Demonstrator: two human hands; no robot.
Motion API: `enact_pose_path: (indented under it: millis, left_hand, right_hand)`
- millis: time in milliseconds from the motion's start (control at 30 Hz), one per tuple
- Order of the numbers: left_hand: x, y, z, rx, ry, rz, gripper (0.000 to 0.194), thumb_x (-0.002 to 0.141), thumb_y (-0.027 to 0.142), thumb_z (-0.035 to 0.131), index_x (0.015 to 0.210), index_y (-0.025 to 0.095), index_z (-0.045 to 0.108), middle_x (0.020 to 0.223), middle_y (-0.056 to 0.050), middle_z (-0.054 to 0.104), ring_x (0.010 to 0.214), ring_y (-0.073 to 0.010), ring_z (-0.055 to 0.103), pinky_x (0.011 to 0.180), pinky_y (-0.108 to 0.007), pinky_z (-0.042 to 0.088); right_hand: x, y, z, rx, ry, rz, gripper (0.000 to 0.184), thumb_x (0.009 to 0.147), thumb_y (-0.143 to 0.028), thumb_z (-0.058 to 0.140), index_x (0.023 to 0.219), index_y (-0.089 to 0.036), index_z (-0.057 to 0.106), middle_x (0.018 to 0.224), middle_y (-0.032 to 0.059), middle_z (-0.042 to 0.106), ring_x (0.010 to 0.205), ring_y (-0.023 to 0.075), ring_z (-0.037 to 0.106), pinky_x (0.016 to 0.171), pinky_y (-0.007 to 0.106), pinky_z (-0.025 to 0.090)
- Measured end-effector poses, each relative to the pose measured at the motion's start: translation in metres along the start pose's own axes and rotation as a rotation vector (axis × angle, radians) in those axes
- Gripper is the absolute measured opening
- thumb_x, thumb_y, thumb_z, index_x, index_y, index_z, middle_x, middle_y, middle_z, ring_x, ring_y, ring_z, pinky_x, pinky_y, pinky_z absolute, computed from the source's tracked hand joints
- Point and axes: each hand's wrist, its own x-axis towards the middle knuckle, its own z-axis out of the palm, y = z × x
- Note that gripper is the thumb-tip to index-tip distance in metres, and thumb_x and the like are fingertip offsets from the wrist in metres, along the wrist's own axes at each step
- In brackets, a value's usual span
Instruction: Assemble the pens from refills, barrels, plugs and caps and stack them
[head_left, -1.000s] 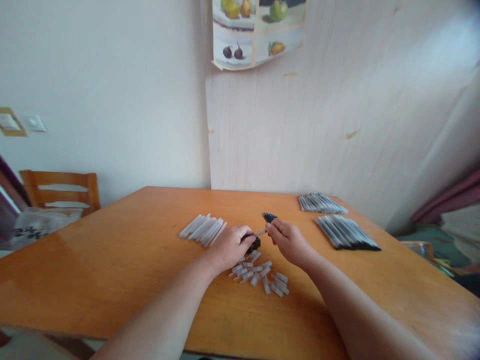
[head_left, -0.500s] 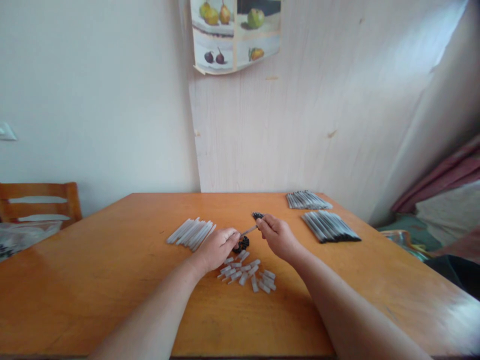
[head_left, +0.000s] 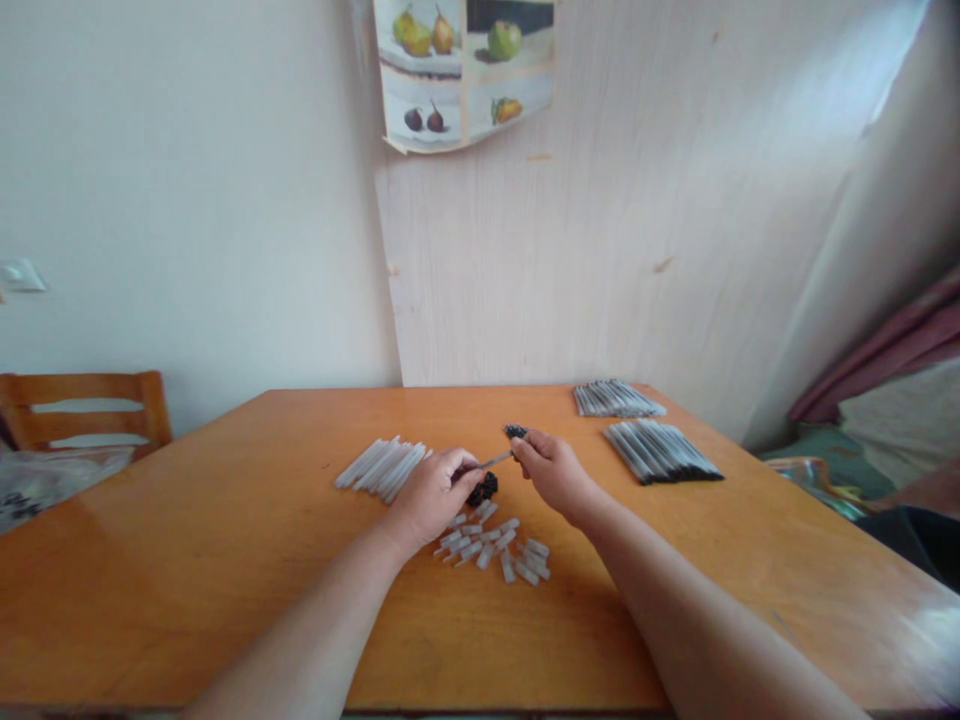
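Note:
My left hand (head_left: 435, 492) and my right hand (head_left: 553, 470) are both closed on a slim greyish pen (head_left: 496, 461), which spans the gap between them over the table. Its two ends are hidden in my fingers. Just under my left fingertips lies a small heap of black parts (head_left: 487, 488). Another small cluster of dark pieces (head_left: 514, 431) sits behind my right fingers. Several translucent pen caps (head_left: 487, 540) lie scattered between my forearms. To the left of my left hand is a row of white pen barrels (head_left: 381, 466).
On the right of the wooden table (head_left: 187, 580) lies a row of pens with black ends (head_left: 664, 453), with another bundle of pens (head_left: 616, 398) behind it. A wooden chair (head_left: 82, 420) holding a plastic bag (head_left: 60, 475) stands at the left.
My left fingers have shifted slightly on the pen, and the thumb sits a little lower. The right hand keeps its grip. The camera view has moved slightly.

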Motion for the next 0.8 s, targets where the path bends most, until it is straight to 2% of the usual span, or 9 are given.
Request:
enact_pose_path:
  millis: [133,267,333,433,633,800]
  left_hand:
    - [0.001,-0.002,-0.002,-0.171,-0.023,-0.062,0.026,0.087,0.043,0.055,0.09,0.02,0.066,0.087,-0.003,0.07,0.081,-0.0174,0.061,0.074,-0.028,0.045]
    - [0.003,-0.009,-0.006,-0.475,0.075,-0.216,0.047,0.091,0.055,0.042,0.095,0.014,0.065,0.081,-0.007,0.069,0.073,-0.0168,0.06,0.07,-0.03,0.046]
    - [0.004,-0.012,-0.007,-0.655,0.117,-0.294,0.053,0.09,0.059,0.041,0.098,0.011,0.063,0.08,-0.009,0.069,0.068,-0.0164,0.06,0.066,-0.03,0.046]
    - [0.006,-0.013,-0.009,-0.818,0.114,-0.354,0.055,0.087,0.061,0.044,0.099,0.01,0.062,0.076,-0.01,0.069,0.066,-0.0163,0.06,0.065,-0.029,0.045]
    - [0.005,-0.006,-0.01,-0.78,0.1,-0.338,0.037,0.079,0.049,0.065,0.089,0.013,0.061,0.077,-0.006,0.068,0.066,-0.0127,0.058,0.066,-0.026,0.044]
    - [0.004,-0.004,-0.008,-0.723,0.078,-0.324,0.028,0.078,0.041,0.068,0.087,0.015,0.06,0.078,-0.004,0.068,0.069,-0.0121,0.058,0.069,-0.026,0.044]
  right_hand:
    - [-0.001,-0.005,-0.005,0.077,0.042,0.005,0.034,0.087,-0.045,0.046,0.064,-0.02,0.046,0.055,-0.004,0.044,0.051,0.0105,0.038,0.049,0.024,0.027]
    - [0.001,-0.003,-0.012,0.13,0.104,0.025,0.036,0.087,-0.048,0.047,0.064,-0.02,0.048,0.056,-0.0032,0.045,0.052,0.0108,0.039,0.05,0.024,0.029]
    - [0.003,0.001,-0.015,0.16,0.114,0.047,0.037,0.087,-0.049,0.046,0.064,-0.02,0.049,0.056,-0.0034,0.045,0.051,0.0108,0.037,0.048,0.024,0.028]
    - [0.005,0.005,-0.017,0.184,0.124,0.063,0.038,0.086,-0.052,0.047,0.065,-0.02,0.05,0.056,-0.0032,0.045,0.05,0.0111,0.037,0.047,0.024,0.028]
    - [0.004,0.002,-0.016,0.159,0.114,0.064,0.038,0.086,-0.051,0.048,0.064,-0.02,0.049,0.055,-0.0032,0.045,0.05,0.0109,0.037,0.048,0.024,0.029]
    - [0.001,-0.004,-0.015,0.18,0.093,0.071,0.037,0.085,-0.049,0.05,0.063,-0.02,0.049,0.055,-0.0036,0.045,0.049,0.0101,0.036,0.047,0.024,0.027]
